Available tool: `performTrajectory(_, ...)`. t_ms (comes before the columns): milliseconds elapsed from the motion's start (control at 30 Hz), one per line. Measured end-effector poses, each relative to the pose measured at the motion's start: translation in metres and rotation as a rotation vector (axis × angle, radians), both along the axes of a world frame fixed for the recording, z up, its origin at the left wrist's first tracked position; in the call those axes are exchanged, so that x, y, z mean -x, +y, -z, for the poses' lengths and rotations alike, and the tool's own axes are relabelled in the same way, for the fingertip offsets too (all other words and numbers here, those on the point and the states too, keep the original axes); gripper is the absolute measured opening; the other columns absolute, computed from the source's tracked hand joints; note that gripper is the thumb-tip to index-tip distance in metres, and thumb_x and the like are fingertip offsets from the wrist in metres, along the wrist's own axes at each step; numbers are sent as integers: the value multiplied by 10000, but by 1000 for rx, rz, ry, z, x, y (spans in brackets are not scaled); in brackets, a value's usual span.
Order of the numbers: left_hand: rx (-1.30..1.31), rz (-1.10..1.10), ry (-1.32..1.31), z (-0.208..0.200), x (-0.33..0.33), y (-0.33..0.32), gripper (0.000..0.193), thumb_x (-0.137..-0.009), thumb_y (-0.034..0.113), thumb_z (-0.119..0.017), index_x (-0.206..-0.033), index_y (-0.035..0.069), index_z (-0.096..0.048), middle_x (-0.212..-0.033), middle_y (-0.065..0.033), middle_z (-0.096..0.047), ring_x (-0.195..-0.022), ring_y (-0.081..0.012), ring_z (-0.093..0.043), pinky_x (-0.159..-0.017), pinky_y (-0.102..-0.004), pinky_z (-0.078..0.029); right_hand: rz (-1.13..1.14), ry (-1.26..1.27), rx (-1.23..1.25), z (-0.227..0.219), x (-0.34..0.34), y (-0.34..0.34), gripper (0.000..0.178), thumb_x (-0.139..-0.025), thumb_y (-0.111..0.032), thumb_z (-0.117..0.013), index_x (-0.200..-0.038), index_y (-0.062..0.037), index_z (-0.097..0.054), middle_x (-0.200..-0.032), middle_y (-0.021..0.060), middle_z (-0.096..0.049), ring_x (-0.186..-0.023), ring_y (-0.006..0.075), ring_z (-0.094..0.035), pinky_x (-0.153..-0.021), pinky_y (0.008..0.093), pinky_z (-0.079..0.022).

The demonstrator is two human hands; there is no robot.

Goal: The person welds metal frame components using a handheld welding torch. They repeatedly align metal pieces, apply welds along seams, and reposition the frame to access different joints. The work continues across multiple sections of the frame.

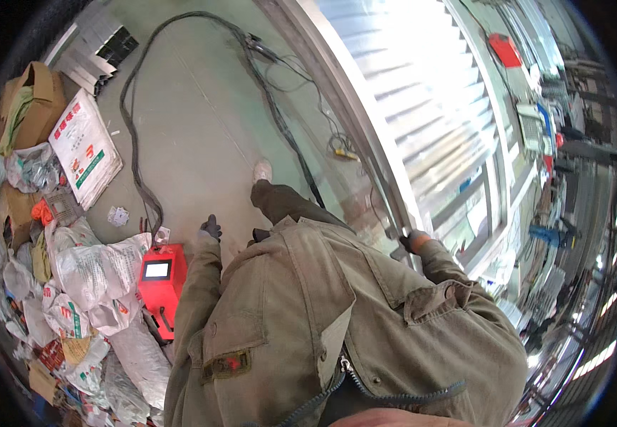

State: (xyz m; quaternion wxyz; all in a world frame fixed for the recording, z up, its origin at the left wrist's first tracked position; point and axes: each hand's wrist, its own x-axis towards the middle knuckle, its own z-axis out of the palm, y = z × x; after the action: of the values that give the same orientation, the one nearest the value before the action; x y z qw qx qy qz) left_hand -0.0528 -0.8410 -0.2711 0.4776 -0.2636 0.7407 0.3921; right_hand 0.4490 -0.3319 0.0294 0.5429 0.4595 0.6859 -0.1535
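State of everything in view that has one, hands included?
Left hand, gloved, nothing visible in it
Right hand, at the metal frame; grip unclear
Red machine, screen showing white
Black cable, looped on the floor
Cardboard box, open, green cloth poking out
White sacks, heaped
Jacket, zip open at the collar

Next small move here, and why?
Probably set the next step clear of the cable: it loops across the floor ahead of the shoe. The right hand, at the frame, might steady it.
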Motion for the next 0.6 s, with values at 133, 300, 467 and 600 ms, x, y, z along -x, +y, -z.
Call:
performTrajectory(133,47,-24,15,-23,47,32,724,-969,706,-670,-1345,94,-584,-1068,-84,-759,-742,-208,-668,-566,-398,-486,-19,694,-256,22,206,75,549,-1069,-535,-542,-1133,-39,-768,-1120,320,-737,-1092,518,-697,-951,581,-554)
performTrajectory(300,26,-142,59,-42,117,78,743,-977,720,-644,-1354,83,-588,-1054,-80,-751,-712,-209,-647,-566,-394,-483,-133,882,-396,-1,432,177,537,-1083,-534,-510,-1141,-51,-738,-1106,282,-757,-1082,506,-706,-940,587,-551)
performTrajectory(467,-25,-215,121,-44,167,107,711,-979,698,-658,-1299,65,-612,-987,-83,-728,-688,-205,-626,-557,-407,-471,-174,600,-251,3,520,223,496,-1061,-493,-546,-1233,-92,-782,-1176,263,-755,-1148,474,-708,-999,549,-555)
performTrajectory(600,-64,-348,140,-46,201,111,676,-976,681,-677,-1225,55,-626,-919,-73,-707,-661,-189,-604,-547,-393,-459,-153,692,-242,12,519,227,564,-1062,-527,-542,-1049,-36,-821,-1079,300,-755,-1054,490,-729,-934,572,-567)
